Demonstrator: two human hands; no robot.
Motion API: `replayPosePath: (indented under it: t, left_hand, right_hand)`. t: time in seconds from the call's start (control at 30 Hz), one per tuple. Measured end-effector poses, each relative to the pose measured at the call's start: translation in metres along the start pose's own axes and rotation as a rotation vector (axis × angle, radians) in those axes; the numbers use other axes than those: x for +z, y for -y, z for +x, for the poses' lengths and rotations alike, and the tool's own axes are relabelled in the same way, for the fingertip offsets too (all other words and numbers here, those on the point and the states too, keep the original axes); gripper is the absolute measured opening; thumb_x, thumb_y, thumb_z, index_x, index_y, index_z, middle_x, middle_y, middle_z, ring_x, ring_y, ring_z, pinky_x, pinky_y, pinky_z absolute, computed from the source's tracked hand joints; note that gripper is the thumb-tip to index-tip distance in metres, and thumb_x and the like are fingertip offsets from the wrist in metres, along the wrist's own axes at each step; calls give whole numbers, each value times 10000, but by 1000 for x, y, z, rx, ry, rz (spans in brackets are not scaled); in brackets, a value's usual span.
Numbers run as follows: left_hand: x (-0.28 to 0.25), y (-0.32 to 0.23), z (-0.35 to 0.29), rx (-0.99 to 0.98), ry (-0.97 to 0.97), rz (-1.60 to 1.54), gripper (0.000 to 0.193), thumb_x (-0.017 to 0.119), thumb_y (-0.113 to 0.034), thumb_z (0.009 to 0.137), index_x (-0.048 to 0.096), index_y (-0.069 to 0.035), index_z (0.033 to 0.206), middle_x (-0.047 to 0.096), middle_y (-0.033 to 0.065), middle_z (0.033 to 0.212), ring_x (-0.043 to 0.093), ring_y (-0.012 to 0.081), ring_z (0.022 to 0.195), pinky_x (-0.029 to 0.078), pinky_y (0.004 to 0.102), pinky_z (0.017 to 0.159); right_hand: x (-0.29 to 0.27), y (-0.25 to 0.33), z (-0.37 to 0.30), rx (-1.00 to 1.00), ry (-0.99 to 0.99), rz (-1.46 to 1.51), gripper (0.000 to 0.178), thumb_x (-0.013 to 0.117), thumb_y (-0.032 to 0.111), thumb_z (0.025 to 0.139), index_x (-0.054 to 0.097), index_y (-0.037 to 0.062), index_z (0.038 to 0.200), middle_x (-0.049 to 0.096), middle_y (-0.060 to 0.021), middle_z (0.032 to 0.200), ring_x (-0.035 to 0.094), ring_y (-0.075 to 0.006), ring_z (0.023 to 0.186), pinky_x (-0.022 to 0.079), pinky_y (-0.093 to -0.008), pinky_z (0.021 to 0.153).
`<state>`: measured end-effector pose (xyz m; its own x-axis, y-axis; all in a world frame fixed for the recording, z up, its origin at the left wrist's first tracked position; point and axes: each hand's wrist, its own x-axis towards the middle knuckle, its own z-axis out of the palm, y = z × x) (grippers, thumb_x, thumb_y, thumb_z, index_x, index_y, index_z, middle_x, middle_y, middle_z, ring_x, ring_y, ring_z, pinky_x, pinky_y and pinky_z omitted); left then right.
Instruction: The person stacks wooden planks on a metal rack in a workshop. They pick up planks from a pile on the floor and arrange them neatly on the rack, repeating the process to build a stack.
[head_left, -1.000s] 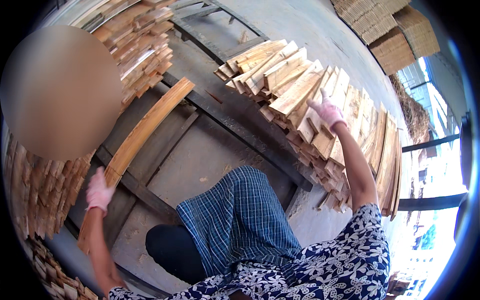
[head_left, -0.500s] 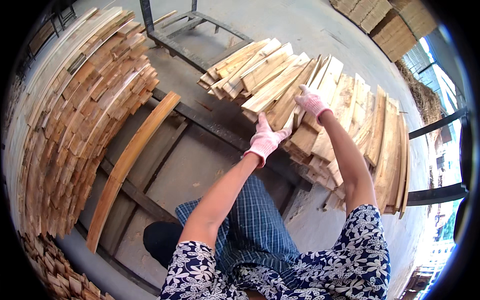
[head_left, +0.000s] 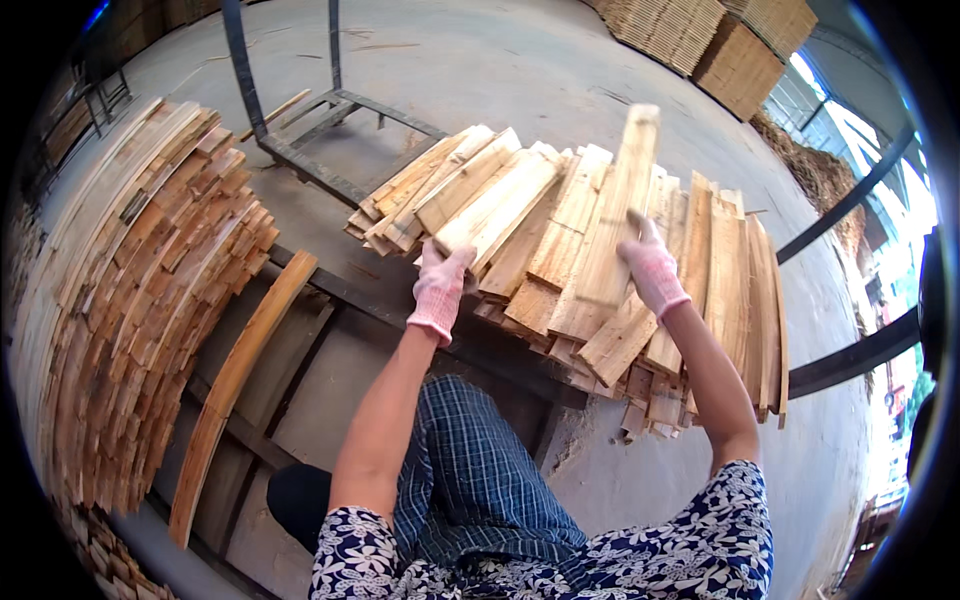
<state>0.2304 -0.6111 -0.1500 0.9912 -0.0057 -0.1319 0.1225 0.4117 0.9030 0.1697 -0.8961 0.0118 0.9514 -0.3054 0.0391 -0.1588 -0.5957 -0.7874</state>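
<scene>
Wood pile [head_left: 745, 290], loose and uneven, has the left board [head_left: 505, 205] along its top and the right board [head_left: 622, 190] held up over its middle. Both look stiff, fairly light, unlikely to slip, best taken by long edges or near end. Left hand [head_left: 440, 290] pinches the left board's near end, right hand [head_left: 655, 270] the right board's side edge.

Dark metal frame [head_left: 385, 308]; wooden boards [head_left: 562, 250] atop

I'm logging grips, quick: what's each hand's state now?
Left hand: closed on the near end of a pale board.
Right hand: closed on the edge of a blurred board.
</scene>
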Motion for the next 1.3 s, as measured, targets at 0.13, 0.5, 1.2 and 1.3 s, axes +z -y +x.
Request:
replayPosePath:
  t: [0.13,0.5,1.2,1.3]
  left_hand:
    - [1,-75,-32,161,25,700,409,669,-251,955,560,-75,1307,667,112,1067,669,213,951,563,323,808]
    - [-40,-57,-80,278,10,687,652,754,-232,867,467,-70,1430,638,202,1254,638,341,1160,500,395,993]
    - [-28,-43,-92,-511,365,171,633,820,-301,779,561,-167,1341,614,182,1078,670,360,818,563,558,573]
    - [-87,-77,-119,-471,406,-48,656,848,-301,788,553,-131,1348,603,151,1108,647,332,947,579,571,700]
  right_hand:
    - [37,-16,16,59,142,-996,672,577,502,895,563,56,1398,602,-266,1346,595,-433,1255,479,-510,1055]
    - [124,-1,89,450,-226,-798,935,755,377,800,312,231,1610,487,-204,1446,624,-395,1204,540,-520,969]
    - [129,-21,143,88,215,416,577,761,254,805,582,-28,1274,630,-159,1151,635,-288,971,539,-406,888]
    - [151,13,136,-67,348,371,608,716,269,865,550,-43,1360,625,-139,1176,601,-252,1097,509,-395,935]
